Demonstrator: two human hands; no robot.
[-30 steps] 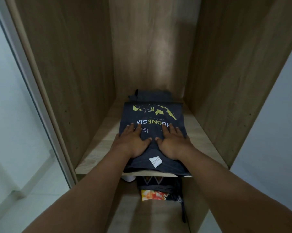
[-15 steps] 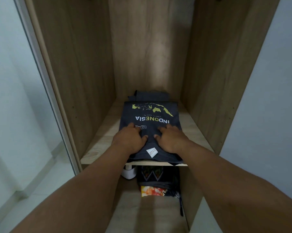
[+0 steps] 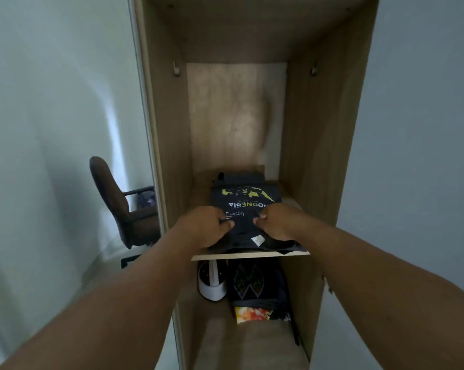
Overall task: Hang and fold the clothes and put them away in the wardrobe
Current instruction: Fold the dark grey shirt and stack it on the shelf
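Pale grey walls flank a narrow wooden wardrobe (image 3: 327, 129) standing open, with a shelf (image 3: 249, 255) across its middle. On that shelf lies a folded dark T-shirt (image 3: 245, 206), printed with a yellow map and the word INDONESIA, which reads upside down from the head view. Its near edge reaches the front lip of the shelf, and a small white tag (image 3: 257, 240) shows on that edge. A second dark folded garment (image 3: 241, 177) sits behind and partly under it, toward the back panel.

Both hands rest on the near part of the T-shirt. The left hand (image 3: 207, 227) has its fingers curled in, thumb against the cloth. The right hand (image 3: 277, 222) is likewise curled, knuckles up. Whether either hand actually pinches the fabric or only presses on it cannot be told.

Below the shelf, the lower compartment holds a white rounded object (image 3: 211, 285) at the left and a dark patterned fabric item (image 3: 255, 285) beside it, with a bright orange and yellow piece (image 3: 252, 314) at its front. A brown office chair (image 3: 118, 204) stands to the left of the wardrobe.
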